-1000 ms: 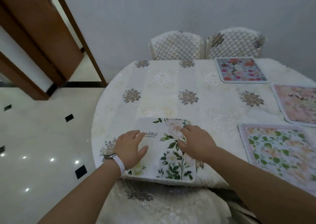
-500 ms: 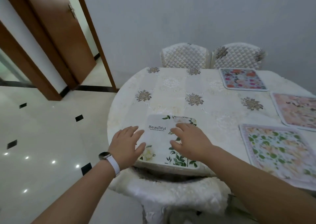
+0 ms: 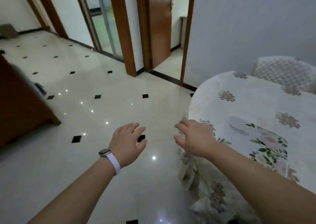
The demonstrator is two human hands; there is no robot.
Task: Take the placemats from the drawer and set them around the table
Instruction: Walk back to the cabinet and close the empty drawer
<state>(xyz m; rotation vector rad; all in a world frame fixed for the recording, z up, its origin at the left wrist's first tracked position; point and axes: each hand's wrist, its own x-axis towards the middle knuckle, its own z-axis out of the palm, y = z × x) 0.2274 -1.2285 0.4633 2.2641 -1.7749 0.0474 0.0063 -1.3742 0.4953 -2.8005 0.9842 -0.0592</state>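
A white placemat (image 3: 259, 143) with green leaves and pale flowers lies flat near the left edge of the round table (image 3: 253, 100), which wears a cream floral cloth. My right hand (image 3: 195, 138) hovers over the table's left edge, fingers spread and holding nothing, just left of the placemat. Over the tiled floor, left of the table, my left hand (image 3: 128, 143) with a white-strapped watch hangs in the air, fingers relaxed and empty. The other placemats are out of view.
A quilted chair back (image 3: 282, 71) stands behind the table. A brown wooden cabinet (image 3: 18, 104) sits at the far left. Glossy tiled floor (image 3: 85, 104) spreads between them, with wooden door frames (image 3: 130, 35) and an open door beyond.
Both hands have lifted off the leafy placemat and moved left. The view has swung left, so the three other placemats have left the frame.
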